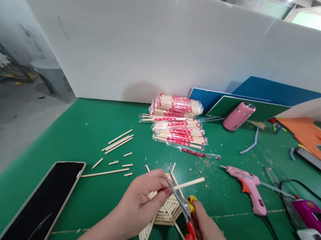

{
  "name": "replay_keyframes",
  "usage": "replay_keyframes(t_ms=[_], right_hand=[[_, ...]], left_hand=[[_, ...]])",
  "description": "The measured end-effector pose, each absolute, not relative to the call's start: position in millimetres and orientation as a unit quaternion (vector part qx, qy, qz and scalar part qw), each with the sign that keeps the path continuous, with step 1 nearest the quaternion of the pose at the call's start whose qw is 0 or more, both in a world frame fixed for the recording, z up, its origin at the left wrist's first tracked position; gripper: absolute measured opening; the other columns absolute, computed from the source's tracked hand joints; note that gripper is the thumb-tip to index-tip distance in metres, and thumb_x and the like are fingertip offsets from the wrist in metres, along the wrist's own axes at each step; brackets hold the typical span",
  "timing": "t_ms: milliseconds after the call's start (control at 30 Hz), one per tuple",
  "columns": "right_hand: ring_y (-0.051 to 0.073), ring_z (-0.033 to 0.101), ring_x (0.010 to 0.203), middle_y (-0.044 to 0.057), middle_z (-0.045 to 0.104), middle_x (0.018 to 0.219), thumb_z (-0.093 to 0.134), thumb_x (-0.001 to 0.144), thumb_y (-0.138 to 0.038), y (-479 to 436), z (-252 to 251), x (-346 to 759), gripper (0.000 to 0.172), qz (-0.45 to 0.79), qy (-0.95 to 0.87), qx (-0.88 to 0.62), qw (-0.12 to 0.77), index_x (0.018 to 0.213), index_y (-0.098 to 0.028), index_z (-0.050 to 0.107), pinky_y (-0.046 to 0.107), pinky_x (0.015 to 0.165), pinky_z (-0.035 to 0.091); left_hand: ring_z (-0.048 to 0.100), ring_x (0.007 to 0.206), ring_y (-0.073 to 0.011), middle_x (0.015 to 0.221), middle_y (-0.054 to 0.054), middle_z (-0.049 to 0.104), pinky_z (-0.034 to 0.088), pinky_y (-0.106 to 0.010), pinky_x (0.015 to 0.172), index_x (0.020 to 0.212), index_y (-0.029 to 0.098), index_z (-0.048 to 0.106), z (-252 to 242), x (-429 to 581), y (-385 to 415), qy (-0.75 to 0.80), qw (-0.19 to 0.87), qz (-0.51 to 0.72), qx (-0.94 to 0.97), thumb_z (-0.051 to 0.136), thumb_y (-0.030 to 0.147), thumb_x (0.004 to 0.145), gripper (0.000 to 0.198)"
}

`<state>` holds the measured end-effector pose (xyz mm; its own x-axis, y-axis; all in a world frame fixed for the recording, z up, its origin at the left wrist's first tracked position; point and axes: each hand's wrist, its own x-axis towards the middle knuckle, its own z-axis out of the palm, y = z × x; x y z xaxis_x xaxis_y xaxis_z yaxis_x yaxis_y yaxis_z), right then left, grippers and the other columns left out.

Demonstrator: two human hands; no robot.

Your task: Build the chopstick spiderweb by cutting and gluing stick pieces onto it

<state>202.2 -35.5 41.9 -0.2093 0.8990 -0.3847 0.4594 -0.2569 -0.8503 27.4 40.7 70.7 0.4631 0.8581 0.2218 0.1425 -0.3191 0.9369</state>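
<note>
My left hand [142, 198] pinches a pale wooden stick [193, 183], whose free end points to the right. My right hand [213, 236] grips red-handled scissors [185, 208], and their blades lie across the stick close to my left fingertips. A small yellow piece [192, 200] shows by my right index finger; its kind is unclear. Beneath both hands lies a star-like piece made of joined sticks [167, 218], partly hidden by the left hand. Several loose sticks [118, 144] and short cut bits [113, 162] are to the left on the green table [97, 211].
Plastic-wrapped chopstick packs [178, 131] lie at the back. A pink glue gun [248, 182] with a cord is at right, near a purple tool [312, 217]. A phone [43, 203] lies at left. A pink bottle [238, 116] leans against boards by the white partition [115, 40].
</note>
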Motion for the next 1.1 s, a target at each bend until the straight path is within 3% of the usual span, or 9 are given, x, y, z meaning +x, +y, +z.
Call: replay_keyframes(t_ms=[100,267,500,667,833,1100], right_hand=[[0.011,0.046,0.058,-0.002,0.05,0.072,0.058,0.065,-0.04,-33.8,49.7,202.2,0.053,0.526,-0.58,-0.59,0.197,0.112,-0.023,0.041,0.021,0.054,0.044],[0.011,0.046,0.06,0.0,0.051,0.074,0.055,0.064,-0.036,-28.3,63.2,200.2,0.045,0.534,-0.588,-0.586,0.16,0.104,-0.02,0.044,0.022,0.058,0.045],[0.011,0.047,0.055,-0.003,0.052,0.063,0.056,0.067,-0.03,-33.0,56.0,198.8,0.031,0.499,-0.587,-0.604,0.204,0.096,-0.021,0.05,0.019,0.05,0.044],[0.016,0.058,0.067,0.002,0.062,0.076,0.06,0.065,-0.027,-34.5,63.6,196.9,0.045,0.511,-0.566,-0.599,0.243,0.109,-0.019,0.051,0.023,0.059,0.049],[0.018,0.06,0.073,0.003,0.063,0.076,0.058,0.067,-0.031,-35.4,61.3,193.8,0.048,0.52,-0.546,-0.608,0.248,0.114,-0.02,0.049,0.027,0.066,0.05],[0.015,0.057,0.07,0.003,0.062,0.082,0.058,0.066,-0.03,-33.5,55.6,186.6,0.044,0.496,-0.551,-0.614,0.271,0.108,-0.019,0.049,0.023,0.062,0.049]], left_hand=[[0.048,0.064,-0.012,0.068,-0.004,0.052,0.038,-0.023,0.058,0.069,0.013,0.061,70.1,27.3,40.7,0.349,0.467,0.379,0.719,0.044,0.018,0.082,0.022],[0.048,0.064,-0.0123,0.069,-0.004,0.053,0.039,-0.023,0.058,0.069,0.014,0.061,69.1,27.0,41.6,0.356,0.463,0.376,0.72,0.043,0.019,0.082,0.023],[0.049,0.065,-0.0129,0.069,-0.004,0.055,0.04,-0.025,0.06,0.069,0.015,0.061,69.6,25.8,42.8,0.343,0.459,0.383,0.725,0.044,0.019,0.082,0.022],[0.049,0.064,-0.0125,0.068,-0.004,0.055,0.04,-0.024,0.059,0.068,0.014,0.061,72.1,25.2,43.1,0.342,0.456,0.385,0.726,0.046,0.019,0.082,0.022],[0.048,0.062,-0.0118,0.064,-0.003,0.054,0.038,-0.023,0.057,0.068,0.014,0.063,73.5,24.3,44.9,0.345,0.445,0.379,0.734,0.046,0.017,0.082,0.022],[0.05,0.065,-0.0118,0.068,-0.003,0.055,0.04,-0.023,0.06,0.068,0.015,0.06,75.0,22.8,42.7,0.356,0.444,0.369,0.735,0.045,0.018,0.083,0.022]])
